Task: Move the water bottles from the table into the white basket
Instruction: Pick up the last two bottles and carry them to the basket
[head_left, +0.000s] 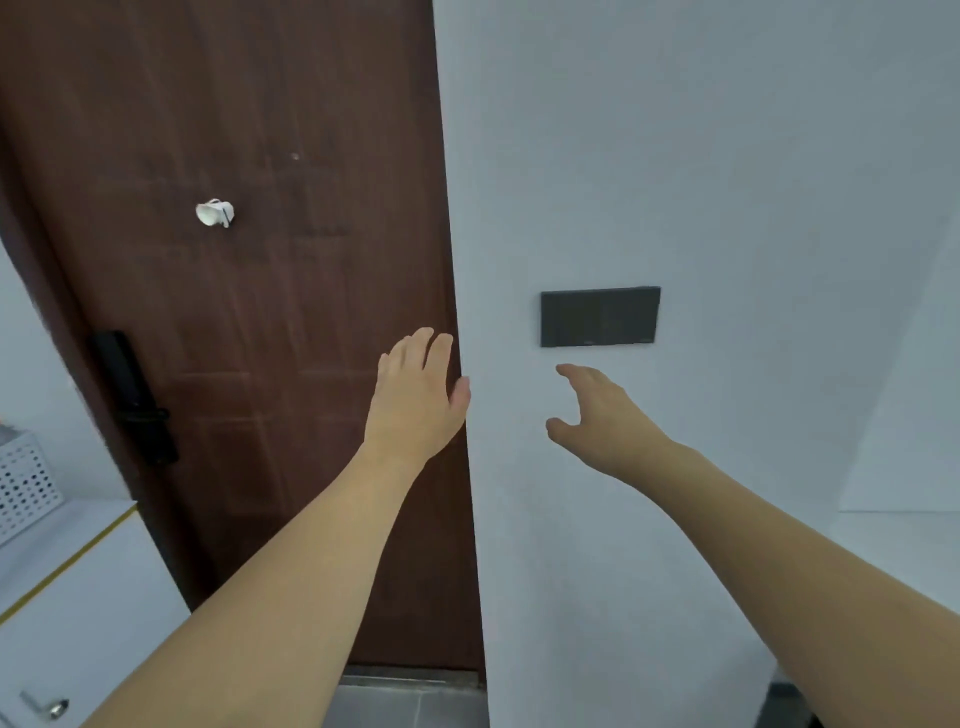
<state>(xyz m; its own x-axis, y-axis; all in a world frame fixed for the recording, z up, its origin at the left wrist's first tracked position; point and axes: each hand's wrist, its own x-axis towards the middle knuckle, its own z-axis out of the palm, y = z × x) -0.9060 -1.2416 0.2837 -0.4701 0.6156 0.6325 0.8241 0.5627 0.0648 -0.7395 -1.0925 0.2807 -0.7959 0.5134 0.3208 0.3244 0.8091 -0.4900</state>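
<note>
Both my hands raised in front of a door and wall, holding nothing.

My left hand (415, 395) is held flat, fingers straight and close together, in front of the brown door (234, 312). My right hand (597, 415) is relaxed, fingers loosely spread with a wide gap to the thumb, just below the dark wall panel (600, 316). The white basket (23, 478), perforated, sits well off to the left of my left fingers, at the frame's edge on a white surface (78, 597). I see no water bottles.
</note>
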